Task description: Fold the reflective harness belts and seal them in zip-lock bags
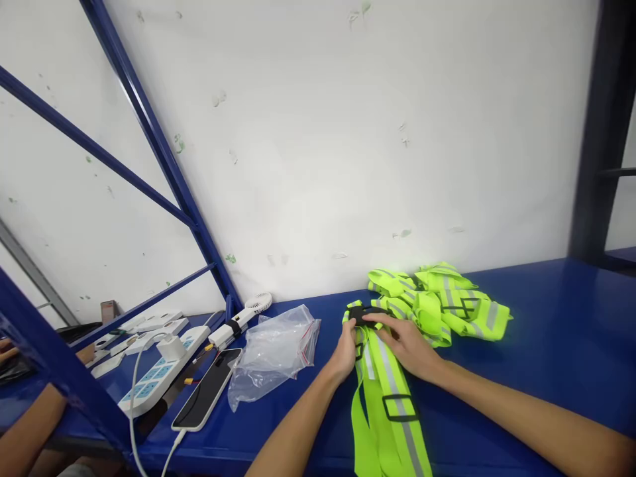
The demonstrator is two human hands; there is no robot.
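Note:
A neon yellow reflective vest [387, 404] with grey stripes and black buckles lies stretched toward me on the blue shelf [556, 331]. My left hand [344, 354] grips its upper left edge, fingers curled on the fabric. My right hand [405, 341] lies over the top of the vest, fingers pressing near the black buckle [370, 313]. Just behind my hands sits a pile of folded neon yellow vests [442, 301].
A stack of clear zip bags [275, 351] lies left of my hands. Further left are a smartphone [207, 396], a white power strip [159, 374] with a charger, and a small white fan [251, 308]. Blue shelf struts cross the left side. Another person's arm [24, 430] shows at bottom left.

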